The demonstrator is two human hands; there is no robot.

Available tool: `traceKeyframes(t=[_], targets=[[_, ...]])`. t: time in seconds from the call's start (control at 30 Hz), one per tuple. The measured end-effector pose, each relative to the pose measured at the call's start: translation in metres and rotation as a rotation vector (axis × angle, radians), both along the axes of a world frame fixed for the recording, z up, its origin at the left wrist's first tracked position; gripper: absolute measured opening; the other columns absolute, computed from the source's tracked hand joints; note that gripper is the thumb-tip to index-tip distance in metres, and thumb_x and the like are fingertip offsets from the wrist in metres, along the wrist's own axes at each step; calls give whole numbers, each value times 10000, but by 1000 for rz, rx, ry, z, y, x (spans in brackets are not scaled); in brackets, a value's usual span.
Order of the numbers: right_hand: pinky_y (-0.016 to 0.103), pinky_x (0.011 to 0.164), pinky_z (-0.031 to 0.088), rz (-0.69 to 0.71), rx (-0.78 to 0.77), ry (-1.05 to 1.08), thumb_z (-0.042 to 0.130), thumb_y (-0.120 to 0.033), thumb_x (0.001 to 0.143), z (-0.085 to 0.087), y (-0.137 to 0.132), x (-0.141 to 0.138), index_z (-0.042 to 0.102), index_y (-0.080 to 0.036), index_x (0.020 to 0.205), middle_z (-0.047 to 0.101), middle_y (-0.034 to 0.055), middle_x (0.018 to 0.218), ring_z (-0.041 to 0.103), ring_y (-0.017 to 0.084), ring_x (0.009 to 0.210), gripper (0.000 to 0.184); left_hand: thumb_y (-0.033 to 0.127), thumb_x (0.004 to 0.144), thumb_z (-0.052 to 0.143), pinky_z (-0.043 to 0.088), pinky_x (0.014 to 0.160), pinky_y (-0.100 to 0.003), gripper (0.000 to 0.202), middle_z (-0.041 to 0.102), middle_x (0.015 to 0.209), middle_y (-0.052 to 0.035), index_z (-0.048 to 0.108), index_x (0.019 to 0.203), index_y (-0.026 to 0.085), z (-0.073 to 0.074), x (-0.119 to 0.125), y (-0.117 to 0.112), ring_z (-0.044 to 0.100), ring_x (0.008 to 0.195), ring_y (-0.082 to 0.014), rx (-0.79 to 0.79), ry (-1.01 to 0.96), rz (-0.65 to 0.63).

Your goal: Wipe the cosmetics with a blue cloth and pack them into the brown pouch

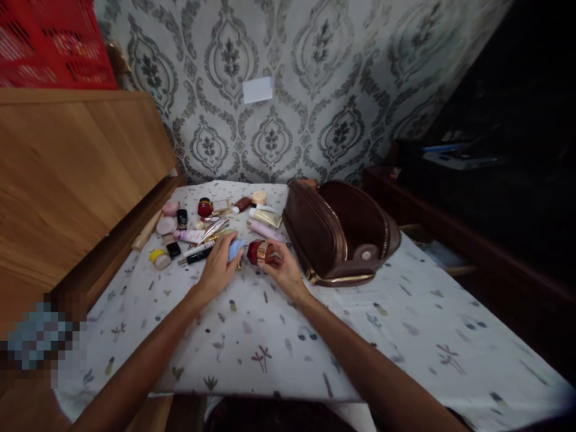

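My left hand (218, 263) has its fingers closed on a small light blue cloth (236, 249). My right hand (285, 269) grips a dark red cosmetic jar (254, 252) by its shiny gold lid, tilted on its side just above the table. The cloth and the jar are close together, with a small gap between them. Beyond my hands lie a pink tube (265, 230), a cream tube with a white cap (266, 217) and a second dark red jar (205, 207). Under and beside my left hand is a black tube (198, 255).
A brown toiletry bag (315, 234) stands unzipped at the right of the table (243, 336). Several small cosmetics, including a yellow-topped jar (159, 258) and pink compact (166, 225), lie at the left. Wooden furniture (81, 156) borders the left; a patterned wall (279, 138) rises behind.
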State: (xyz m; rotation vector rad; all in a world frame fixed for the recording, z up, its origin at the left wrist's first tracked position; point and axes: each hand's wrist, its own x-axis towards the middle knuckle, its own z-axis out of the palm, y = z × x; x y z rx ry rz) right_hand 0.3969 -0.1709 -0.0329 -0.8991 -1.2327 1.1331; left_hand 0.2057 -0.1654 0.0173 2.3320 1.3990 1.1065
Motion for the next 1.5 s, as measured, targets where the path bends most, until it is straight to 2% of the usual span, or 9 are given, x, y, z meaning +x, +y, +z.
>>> traceKeyframes(t=[0.1,0.23,0.53,0.7,0.9,1.1,1.23,1.37,1.5], targets=[[381,852,566,80,41,-40,813,-351,694,1,-7,0,532,-274,1216,606,9,992,630,185,860,598,413,977,476,404,1106,-439,437,580,1326,-160,496,1338,169,0,24,-5,527,1277,-270,-95,-157,-110],[343,791,567,150,45,-89,828,-336,680,2,-14,0,574,-259,1182,594,-3,919,613,170,807,568,459,977,453,439,1038,-408,373,683,1146,-118,641,1133,177,-4,35,-8,621,1103,-253,-259,-256,-175],[375,859,554,242,-42,-43,864,-394,657,10,-18,1,601,-265,1147,662,10,976,663,193,881,570,533,955,448,488,799,-314,425,669,847,-20,604,1162,195,-5,19,-10,630,800,-201,-371,-379,-54],[440,928,555,314,-156,127,871,-430,647,12,-18,0,592,-285,1182,679,35,1108,684,231,974,620,612,957,406,467,924,-321,475,666,1005,-50,605,1061,193,-10,9,-3,607,970,-206,-347,-509,-64],[448,985,537,335,-132,162,854,-411,685,10,-16,-2,608,-304,1223,664,36,1181,662,233,1071,602,676,939,379,492,885,-320,529,670,878,-35,619,881,207,-15,11,-5,612,880,-192,-458,-458,-163],[439,1008,524,315,-40,7,826,-437,728,10,-18,-4,562,-309,1342,651,53,1209,644,247,1116,680,689,935,367,514,929,-323,566,722,999,-58,667,1013,215,-16,11,-8,654,991,-212,-437,-480,-195],[411,933,563,222,10,-49,843,-400,707,4,-18,-5,464,-294,1381,605,70,1183,632,241,1099,781,674,959,302,448,1094,-384,649,696,1243,-103,648,1232,198,-16,11,-7,622,1207,-244,-493,-511,-269],[384,850,582,106,48,-143,849,-354,679,-2,-15,-3,505,-262,1224,611,44,1070,639,229,1012,651,569,976,383,297,1217,-416,589,538,1483,-101,564,1385,185,-16,11,-6,453,1410,-251,-490,-437,-303],[393,825,587,97,64,-217,834,-347,689,-2,-16,-2,535,-244,1150,620,21,990,647,200,884,560,468,972,443,298,1219,-436,537,504,1516,-87,524,1426,193,-16,10,-7,456,1407,-246,-467,-326,-344]])
